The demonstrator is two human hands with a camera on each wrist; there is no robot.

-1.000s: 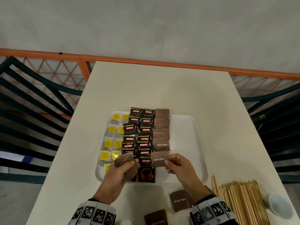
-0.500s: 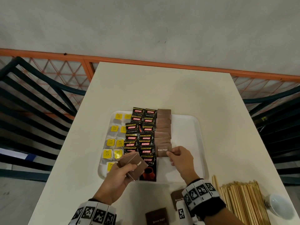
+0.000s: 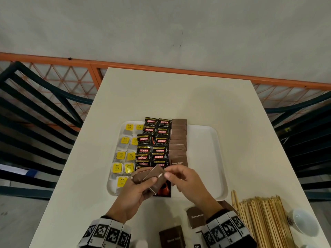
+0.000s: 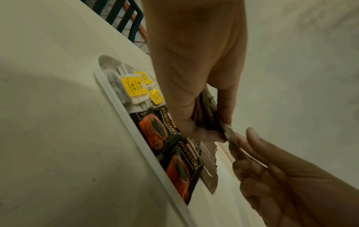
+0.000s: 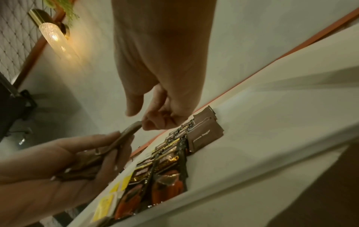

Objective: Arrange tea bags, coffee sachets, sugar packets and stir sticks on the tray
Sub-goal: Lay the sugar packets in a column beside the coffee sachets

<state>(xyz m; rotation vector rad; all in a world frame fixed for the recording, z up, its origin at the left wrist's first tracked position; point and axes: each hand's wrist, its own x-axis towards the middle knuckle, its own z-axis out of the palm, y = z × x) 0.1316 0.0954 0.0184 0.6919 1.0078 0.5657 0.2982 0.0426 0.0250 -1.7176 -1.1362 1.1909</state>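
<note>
A white tray (image 3: pixel 204 158) holds tea bags (image 3: pixel 123 154) with yellow tags on the left, black coffee sachets (image 3: pixel 154 140) in the middle and a column of brown sugar packets (image 3: pixel 179 140) beside them. Over the tray's near edge my left hand (image 3: pixel 150 183) grips a small stack of sugar packets (image 3: pixel 155 176), seen edge-on in the left wrist view (image 4: pixel 207 113). My right hand (image 3: pixel 167 173) pinches the far corner of the top packet (image 5: pixel 134 127). Wooden stir sticks (image 3: pixel 263 221) lie on the table at the near right.
Two loose sugar packets (image 3: pixel 196 217) lie on the table in front of the tray. A white bowl (image 3: pixel 302 222) sits right of the sticks. Dark chairs (image 3: pixel 35 122) flank the table and an orange railing (image 3: pixel 161 67) runs behind it.
My right hand laid a sugar packet at the near end of the column, then came back to the left hand's stack and took hold of its top packet.
</note>
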